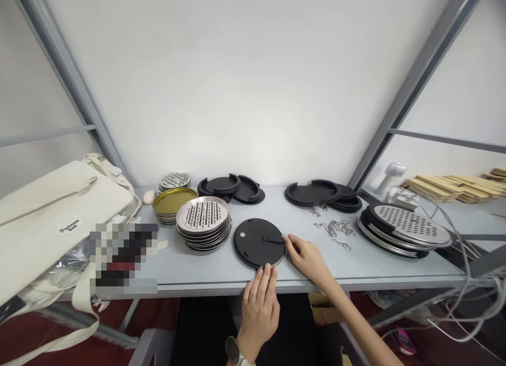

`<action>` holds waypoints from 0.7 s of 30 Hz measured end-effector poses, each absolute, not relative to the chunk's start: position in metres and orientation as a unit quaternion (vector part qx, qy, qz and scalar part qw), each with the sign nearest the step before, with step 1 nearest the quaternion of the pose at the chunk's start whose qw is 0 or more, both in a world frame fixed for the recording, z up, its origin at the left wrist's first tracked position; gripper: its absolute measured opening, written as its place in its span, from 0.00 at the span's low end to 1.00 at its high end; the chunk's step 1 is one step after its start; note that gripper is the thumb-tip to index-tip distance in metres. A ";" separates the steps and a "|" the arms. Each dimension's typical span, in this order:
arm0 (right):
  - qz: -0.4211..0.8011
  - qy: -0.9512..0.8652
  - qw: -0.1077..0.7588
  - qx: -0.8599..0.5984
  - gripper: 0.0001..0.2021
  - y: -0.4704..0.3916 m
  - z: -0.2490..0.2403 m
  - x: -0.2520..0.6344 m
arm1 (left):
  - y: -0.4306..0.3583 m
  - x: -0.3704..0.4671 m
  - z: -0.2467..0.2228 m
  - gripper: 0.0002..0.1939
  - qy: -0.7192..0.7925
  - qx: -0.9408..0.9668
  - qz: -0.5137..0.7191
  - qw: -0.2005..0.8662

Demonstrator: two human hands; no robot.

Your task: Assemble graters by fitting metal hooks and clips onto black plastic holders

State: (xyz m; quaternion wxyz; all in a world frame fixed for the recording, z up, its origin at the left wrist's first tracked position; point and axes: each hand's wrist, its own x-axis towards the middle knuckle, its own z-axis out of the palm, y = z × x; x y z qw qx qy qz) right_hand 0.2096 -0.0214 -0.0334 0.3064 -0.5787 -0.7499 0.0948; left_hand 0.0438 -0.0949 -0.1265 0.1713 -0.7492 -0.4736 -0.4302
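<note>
A round black disc (253,242) lies flat near the front edge of the table, with a slot, a narrow tab and a pale round spot on its face. At its near rim, my left hand (261,302) rests stretched fingertips against the edge. My right hand (310,258) pinches a small metal piece at the disc's right rim; the fingers hide most of it. Left of the disc stands a stack of round metal grater plates (203,218). Loose metal hooks (340,229) lie to the right of my right hand.
Behind are gold lids (174,201) and black round holders (219,185), with more black holders (312,193) at back right. Stacked grater discs (411,226) stand on the right. A cream bag (63,213) sits on the left; cables (466,281) hang at the right.
</note>
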 end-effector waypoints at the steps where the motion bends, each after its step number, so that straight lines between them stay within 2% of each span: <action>1: 0.102 -0.750 0.306 -0.578 0.17 -0.021 -0.033 0.210 | -0.095 0.044 -0.127 0.27 -0.473 -0.748 -0.433 0.172; 10: 0.156 -0.746 0.329 -0.558 0.16 -0.027 -0.029 0.217 | -0.096 0.043 -0.129 0.26 -0.473 -0.748 -0.428 0.183; 21: 0.162 -0.747 0.338 -0.550 0.16 -0.028 -0.032 0.217 | -0.096 0.043 -0.129 0.26 -0.467 -0.749 -0.434 0.180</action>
